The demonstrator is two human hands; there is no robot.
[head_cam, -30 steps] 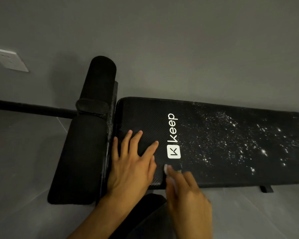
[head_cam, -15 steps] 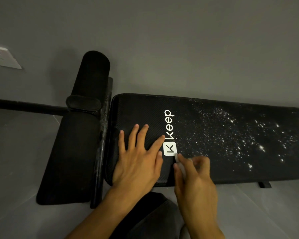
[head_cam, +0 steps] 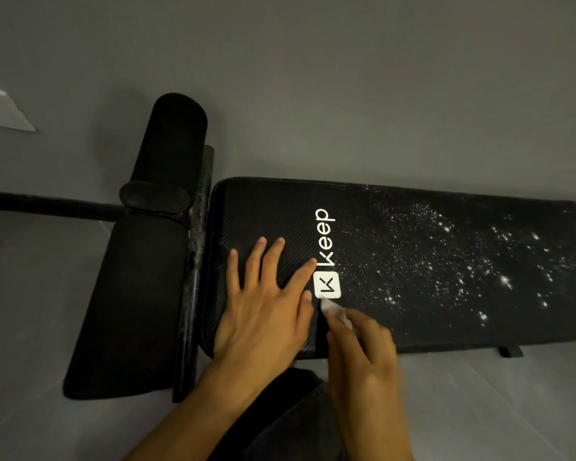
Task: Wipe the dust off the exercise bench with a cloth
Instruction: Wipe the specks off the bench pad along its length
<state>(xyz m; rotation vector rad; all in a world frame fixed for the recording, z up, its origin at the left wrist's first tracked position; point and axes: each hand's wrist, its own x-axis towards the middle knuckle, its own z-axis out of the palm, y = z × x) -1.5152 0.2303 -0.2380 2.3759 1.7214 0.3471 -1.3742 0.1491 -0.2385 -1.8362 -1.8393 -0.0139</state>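
My L hand (head_cam: 266, 314) lies flat on the bench pad (head_cam: 413, 327), palm down on its near-left part, fingers straight and spread, gripping nothing. My R hand (head_cam: 363, 354) is just beside it and motion-blurred. Its fingers curl round a small white cloth (head_cam: 335, 311). Only a crumpled tip of the cloth pokes past the fingertips, touching the pad right below the square white logo (head_cam: 326, 286). The rest is hidden in the hand, so I can't tell its size or weave.

Pad: long black rectangle w/ rounded corners and a faux-leather look, w/ fine diagonal ribbed grain showing near my L fingers. White "Keep" lettering runs up from the logo. Right of the lettering the surface is sprinkled w/ white dust specks (head_cam: 446, 267), some fine, some in brighter clumps. The part around my L hand looks plain black. The pad's far-right end is cut off by the frame edge.

Left of the pad a scuffed, mottled metal bar (head_cam: 193, 261) runs along its short edge. Beyond that are a matte black foam roller (head_cam: 177, 138), cylindrical and soft-looking, and a wider dark cushion (head_cam: 133, 294) below it, too dim to read its texture. A thin black tube (head_cam: 47, 202) goes off-frame left. A small black foot (head_cam: 509, 352) peeks out under the pad's near edge.

Behind is a smooth grey wall (head_cam: 346, 78) w/ a white socket plate (head_cam: 4, 111), blurred and partly cut off. The floor (head_cam: 479, 394) is pale grey. Dark fabric (head_cam: 290, 420) shows between my forearms, detail lost in shadow.
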